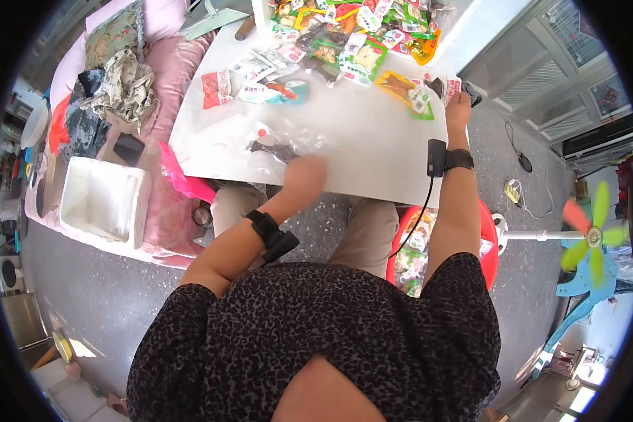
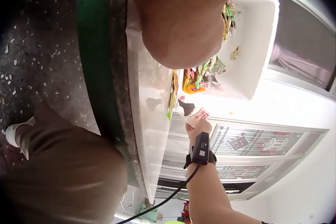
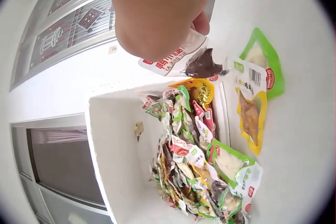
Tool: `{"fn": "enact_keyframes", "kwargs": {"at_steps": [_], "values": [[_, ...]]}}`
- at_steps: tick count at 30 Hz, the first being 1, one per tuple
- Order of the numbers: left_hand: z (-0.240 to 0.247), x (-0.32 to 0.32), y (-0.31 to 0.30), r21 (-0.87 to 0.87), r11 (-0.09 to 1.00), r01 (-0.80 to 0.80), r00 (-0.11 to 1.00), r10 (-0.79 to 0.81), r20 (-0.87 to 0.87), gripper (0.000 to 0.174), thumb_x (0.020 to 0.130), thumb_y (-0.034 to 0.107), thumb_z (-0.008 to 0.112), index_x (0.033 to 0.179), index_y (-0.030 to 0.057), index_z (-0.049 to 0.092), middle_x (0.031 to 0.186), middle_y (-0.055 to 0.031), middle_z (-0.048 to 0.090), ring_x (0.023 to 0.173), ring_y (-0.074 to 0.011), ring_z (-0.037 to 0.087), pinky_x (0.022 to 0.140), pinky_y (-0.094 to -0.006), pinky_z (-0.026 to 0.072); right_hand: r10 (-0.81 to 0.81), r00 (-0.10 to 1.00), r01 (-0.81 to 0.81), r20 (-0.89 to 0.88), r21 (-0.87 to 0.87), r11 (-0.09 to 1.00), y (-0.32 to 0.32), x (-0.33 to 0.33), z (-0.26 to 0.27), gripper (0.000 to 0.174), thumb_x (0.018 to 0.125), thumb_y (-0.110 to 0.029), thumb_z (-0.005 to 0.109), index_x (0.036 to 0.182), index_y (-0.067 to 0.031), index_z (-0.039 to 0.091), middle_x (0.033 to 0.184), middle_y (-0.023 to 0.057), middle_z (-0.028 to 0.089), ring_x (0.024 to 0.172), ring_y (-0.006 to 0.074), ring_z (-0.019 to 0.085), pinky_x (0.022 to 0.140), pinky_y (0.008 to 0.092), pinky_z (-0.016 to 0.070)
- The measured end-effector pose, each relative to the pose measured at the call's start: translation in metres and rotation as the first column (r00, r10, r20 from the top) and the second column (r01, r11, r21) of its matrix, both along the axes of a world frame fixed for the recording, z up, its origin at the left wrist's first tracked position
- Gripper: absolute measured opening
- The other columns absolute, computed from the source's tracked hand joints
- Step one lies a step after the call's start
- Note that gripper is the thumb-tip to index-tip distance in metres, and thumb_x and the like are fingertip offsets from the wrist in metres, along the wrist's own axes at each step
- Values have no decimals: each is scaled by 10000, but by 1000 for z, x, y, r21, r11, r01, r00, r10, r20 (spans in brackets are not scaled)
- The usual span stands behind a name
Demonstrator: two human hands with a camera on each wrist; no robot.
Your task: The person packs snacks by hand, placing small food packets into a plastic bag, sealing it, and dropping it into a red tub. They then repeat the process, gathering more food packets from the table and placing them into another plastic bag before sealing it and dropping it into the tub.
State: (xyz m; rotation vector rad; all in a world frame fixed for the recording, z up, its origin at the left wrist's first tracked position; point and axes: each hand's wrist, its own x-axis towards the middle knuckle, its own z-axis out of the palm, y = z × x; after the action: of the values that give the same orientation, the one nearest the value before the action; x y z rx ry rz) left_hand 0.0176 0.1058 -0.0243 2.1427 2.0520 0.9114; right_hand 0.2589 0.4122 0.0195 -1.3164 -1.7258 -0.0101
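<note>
My right hand grips a white and red snack packet near the table's right edge. Dark food shows through the packet's clear part, and the packet hangs over the white box rim in the right wrist view. Close to the table's front edge, my left hand is blurred beside a clear plastic packet with dark contents. Its fingers are hidden behind the back of the hand, so I cannot tell whether they hold that packet. A yellow packet and a green one lie just left of my right hand.
A white foam box full of snack packets stands at the table's far side. Several packets lie on the white table. A red tub with packets sits by my right leg. An empty foam box rests at left.
</note>
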Motion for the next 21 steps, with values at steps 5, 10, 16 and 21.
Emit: {"fn": "enact_keyframes", "kwargs": {"at_steps": [5,10,16,21], "values": [[-7,-1,2,-3,998,-62,998,62,11,59,700,89,467,728,37,473,663,-142,510,609,-332,503,542,-426,399,100,632,-487,-769,-293,823,-56,25,31,159,827,-165,388,877,-31,459,817,90,553,703,222,570,619,346,490],[3,0,0,37,991,-129,982,123,140,72,731,112,458,740,41,472,685,-150,524,620,-340,510,544,-432,401,58,386,-715,-921,-259,649,-140,31,33,200,835,-132,344,971,-6,419,925,140,540,836,286,561,601,365,499],[16,-1,-4,48,979,-197,960,182,212,87,751,135,451,769,52,472,716,-155,532,643,-339,514,556,-430,397,-108,168,-874,-980,-199,444,-224,14,-9,230,844,-150,339,985,11,422,964,158,526,858,291,553,599,355,517],[20,-3,-6,8,981,-195,959,189,213,96,756,144,447,783,55,470,733,-157,537,662,-339,515,570,-430,395,-247,45,-951,-968,-117,288,-255,-4,-33,240,840,-161,355,991,10,431,948,149,531,826,265,561,599,343,518]]}}
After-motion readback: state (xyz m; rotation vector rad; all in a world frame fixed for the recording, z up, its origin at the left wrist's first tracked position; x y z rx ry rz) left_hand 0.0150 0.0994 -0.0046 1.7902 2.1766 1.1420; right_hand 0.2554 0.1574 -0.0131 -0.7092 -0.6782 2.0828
